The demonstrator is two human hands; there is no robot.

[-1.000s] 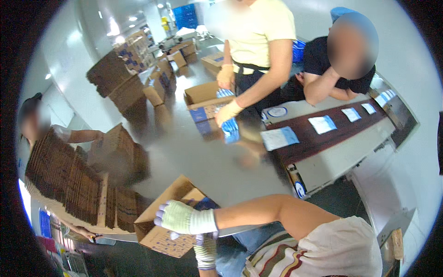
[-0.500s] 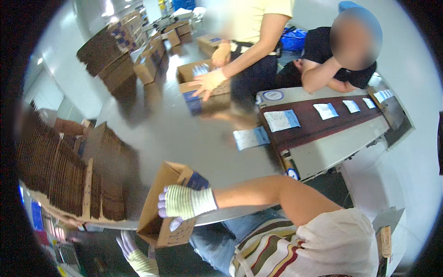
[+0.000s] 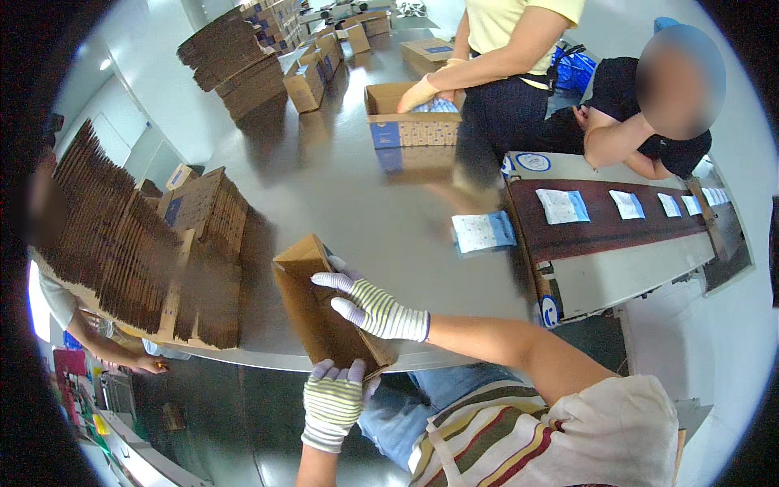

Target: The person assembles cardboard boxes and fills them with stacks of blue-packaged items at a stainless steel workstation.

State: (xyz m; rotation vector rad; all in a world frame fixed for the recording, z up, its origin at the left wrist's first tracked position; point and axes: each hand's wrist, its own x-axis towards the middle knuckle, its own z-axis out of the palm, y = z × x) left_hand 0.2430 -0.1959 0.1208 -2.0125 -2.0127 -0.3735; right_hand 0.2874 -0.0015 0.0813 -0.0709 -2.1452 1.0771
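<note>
An open, unfilled cardboard box (image 3: 304,304) stands tilted at the near edge of the metal table, its opening facing me. My left hand (image 3: 333,406), in a striped glove with pale purple fingertips, is closed on its near end, fingers hooked over the rim. My right hand (image 3: 377,308), gloved alike, grips the right wall of the box, thumb and forefinger showing on the inside. Farther off on the table, a blue-and-white packet (image 3: 483,233) lies flat by the conveyor's end.
The conveyor (image 3: 600,219) at right carries several similar packets. Across the table a co-worker's gloved hands (image 3: 430,93) reach into another box (image 3: 414,126). Stacks of flattened cardboard (image 3: 105,219) stand at left, with another person's arm (image 3: 114,345) below. A second co-worker leans by the conveyor.
My left hand has risen from below the table edge and taken hold of the box's near end. The box has turned, opening toward me. My right hand has shifted along its wall.
</note>
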